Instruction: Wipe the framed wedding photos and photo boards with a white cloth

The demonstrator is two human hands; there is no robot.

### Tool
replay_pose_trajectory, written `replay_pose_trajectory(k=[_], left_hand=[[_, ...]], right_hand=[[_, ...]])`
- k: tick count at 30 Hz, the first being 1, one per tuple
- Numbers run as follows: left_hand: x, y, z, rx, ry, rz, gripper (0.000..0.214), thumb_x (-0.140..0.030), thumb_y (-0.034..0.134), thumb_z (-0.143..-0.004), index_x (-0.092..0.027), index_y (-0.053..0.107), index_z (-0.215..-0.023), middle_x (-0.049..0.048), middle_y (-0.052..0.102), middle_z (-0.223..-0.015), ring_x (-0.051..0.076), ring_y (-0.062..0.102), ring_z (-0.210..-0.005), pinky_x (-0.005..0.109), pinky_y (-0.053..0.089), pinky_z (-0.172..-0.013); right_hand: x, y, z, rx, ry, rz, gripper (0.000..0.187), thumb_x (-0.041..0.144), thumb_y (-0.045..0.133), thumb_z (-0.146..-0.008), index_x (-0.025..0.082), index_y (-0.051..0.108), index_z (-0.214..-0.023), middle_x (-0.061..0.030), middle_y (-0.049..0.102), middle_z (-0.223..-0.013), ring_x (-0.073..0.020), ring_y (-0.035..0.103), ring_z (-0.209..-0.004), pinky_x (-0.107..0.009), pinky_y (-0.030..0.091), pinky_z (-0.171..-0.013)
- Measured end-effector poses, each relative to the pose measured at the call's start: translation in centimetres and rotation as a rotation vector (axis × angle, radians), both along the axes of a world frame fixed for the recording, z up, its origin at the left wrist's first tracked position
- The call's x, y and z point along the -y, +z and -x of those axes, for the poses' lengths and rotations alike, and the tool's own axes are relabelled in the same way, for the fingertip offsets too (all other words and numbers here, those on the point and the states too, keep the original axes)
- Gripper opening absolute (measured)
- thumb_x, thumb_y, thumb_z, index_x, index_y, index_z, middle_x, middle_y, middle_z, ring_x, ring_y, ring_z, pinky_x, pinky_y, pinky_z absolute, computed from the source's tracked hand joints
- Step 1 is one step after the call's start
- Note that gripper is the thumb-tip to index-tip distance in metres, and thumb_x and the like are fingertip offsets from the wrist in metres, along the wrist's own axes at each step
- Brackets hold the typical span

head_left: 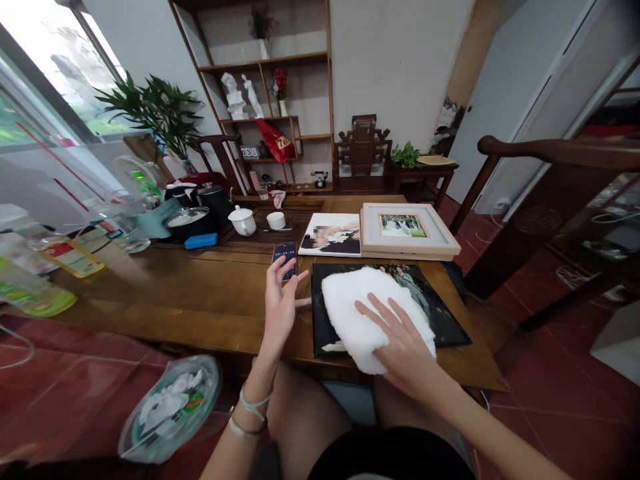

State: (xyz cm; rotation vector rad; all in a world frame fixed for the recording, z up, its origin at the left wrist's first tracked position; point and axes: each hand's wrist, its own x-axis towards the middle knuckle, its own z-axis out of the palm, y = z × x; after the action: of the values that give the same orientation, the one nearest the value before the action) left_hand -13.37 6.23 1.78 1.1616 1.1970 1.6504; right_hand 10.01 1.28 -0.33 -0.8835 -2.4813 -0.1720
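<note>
My right hand [400, 337] lies on a folded white towel [350, 313], with its fingers stretched out over the cloth and its thumb mostly hidden. Under the towel is a dark photo panel [440, 307], flat near the table's front edge; the towel hides much of its picture. My left hand [281, 300] is raised at the panel's left edge, fingers spread, holding nothing; its little finger points towards that edge. Just behind these fingers a phone [284, 252] with a timer on its screen rests on the table. Bracelets circle my left wrist.
Behind the panel are a white-edged photo print [330, 235] and a pale framed photo [410, 230]. A white teapot [242, 220], small cup [276, 221], blue block [201, 241] and bottles [70, 257] stand leftward. Below is a lined bin [170, 407]; a wooden chair [540, 213] stands right.
</note>
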Motion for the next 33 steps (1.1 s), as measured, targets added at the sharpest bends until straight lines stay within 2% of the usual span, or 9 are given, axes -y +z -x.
replay_pose_trajectory(k=[5,8,11,14,17,20,26,29,33], left_hand=[[1.7,3.6,-0.8,0.065,-0.056,-0.072,0.048,-0.038,0.058,-0.085,-0.031,0.039,-0.129,0.0096,0.041,-0.141,0.033,0.05,-0.123,0.031,0.061,-0.061],[2.0,4.1,-1.3,0.137,-0.08,-0.156,0.044,-0.037,0.057,-0.086,-0.03,0.042,-0.126,0.0095,0.041,-0.141,0.032,0.045,-0.127,0.035,0.06,-0.068],[2.0,2.1,-2.4,0.165,-0.02,-0.149,0.046,-0.033,0.063,-0.082,-0.03,0.045,-0.125,0.0077,0.036,-0.145,0.028,0.035,-0.135,0.04,0.052,-0.091],[2.3,-1.0,-4.2,0.226,-0.051,0.146,0.068,-0.026,0.073,-0.074,-0.029,0.039,-0.133,0.0101,0.032,-0.148,0.026,0.031,-0.138,0.041,0.037,-0.107],[3.1,-2.9,-6.3,0.391,-0.185,0.324,0.082,-0.024,0.077,-0.071,-0.024,0.032,-0.139,0.0151,0.038,-0.144,0.027,0.041,-0.132,0.041,0.037,-0.107],[3.6,-3.0,-8.2,0.544,-0.328,0.268,0.065,-0.031,0.077,-0.072,-0.016,0.048,-0.128,0.0169,0.054,-0.13,0.029,0.051,-0.123,0.039,0.044,-0.101],[2.8,-3.4,-9.2,0.621,-0.009,0.226,0.05,-0.041,0.076,-0.071,-0.014,0.059,-0.11,0.0137,0.062,-0.122,0.027,0.06,-0.111,0.034,0.051,-0.092],[2.2,-3.6,-7.2,0.543,-0.041,0.304,0.049,-0.04,0.075,-0.072,-0.013,0.059,-0.11,0.0141,0.065,-0.116,0.027,0.064,-0.103,0.034,0.053,-0.088],[1.2,-2.7,-3.7,0.396,-0.128,0.388,0.049,-0.04,0.074,-0.073,-0.012,0.059,-0.11,0.0124,0.071,-0.1,0.027,0.068,-0.091,0.036,0.056,-0.079]], right_hand=[[-0.2,0.7,-0.4,-0.333,0.015,-0.164,0.042,0.015,0.041,-0.084,0.014,0.056,-0.124,-0.0123,0.061,-0.126,-0.0231,0.053,-0.122,-0.041,0.047,-0.1],[-0.1,1.5,-1.4,-0.621,0.001,-0.088,0.042,0.025,0.052,-0.084,0.017,0.058,-0.124,-0.0099,0.067,-0.117,-0.0252,0.061,-0.111,-0.041,0.051,-0.095],[-0.3,2.3,-2.2,-0.963,-0.221,-0.021,0.044,0.031,0.071,-0.073,0.022,0.064,-0.116,-0.0072,0.068,-0.113,-0.0278,0.062,-0.109,-0.04,0.053,-0.094],[-0.9,3.9,-2.3,-1.169,-0.372,-0.083,0.054,0.03,0.072,-0.073,0.022,0.056,-0.124,-0.0082,0.062,-0.123,-0.0284,0.058,-0.113,-0.045,0.053,-0.094],[-1.6,6.3,-1.6,-1.628,-0.448,-0.105,0.064,0.024,0.074,-0.071,0.021,0.049,-0.129,-0.0062,0.059,-0.125,-0.025,0.06,-0.11,-0.047,0.054,-0.092],[-1.9,7.7,-1.0,-1.975,-0.403,0.058,0.072,0.016,0.077,-0.063,0.022,0.048,-0.129,-0.005,0.06,-0.123,-0.0218,0.061,-0.106,-0.042,0.056,-0.088],[-2.1,4.3,-2.5,-2.045,-0.449,0.482,0.072,0.019,0.08,-0.059,0.019,0.054,-0.126,-0.0065,0.062,-0.122,-0.0232,0.063,-0.103,-0.042,0.056,-0.09],[-2.5,1.8,-5.3,-1.904,-0.486,0.643,0.059,0.024,0.077,-0.066,0.018,0.057,-0.121,-0.007,0.068,-0.114,-0.0256,0.065,-0.101,-0.044,0.054,-0.093],[-3.5,0.1,-10.1,-1.542,-0.313,0.667,0.034,0.035,0.06,-0.083,0.015,0.064,-0.11,-0.01,0.073,-0.097,-0.0294,0.067,-0.1,-0.05,0.052,-0.095]])
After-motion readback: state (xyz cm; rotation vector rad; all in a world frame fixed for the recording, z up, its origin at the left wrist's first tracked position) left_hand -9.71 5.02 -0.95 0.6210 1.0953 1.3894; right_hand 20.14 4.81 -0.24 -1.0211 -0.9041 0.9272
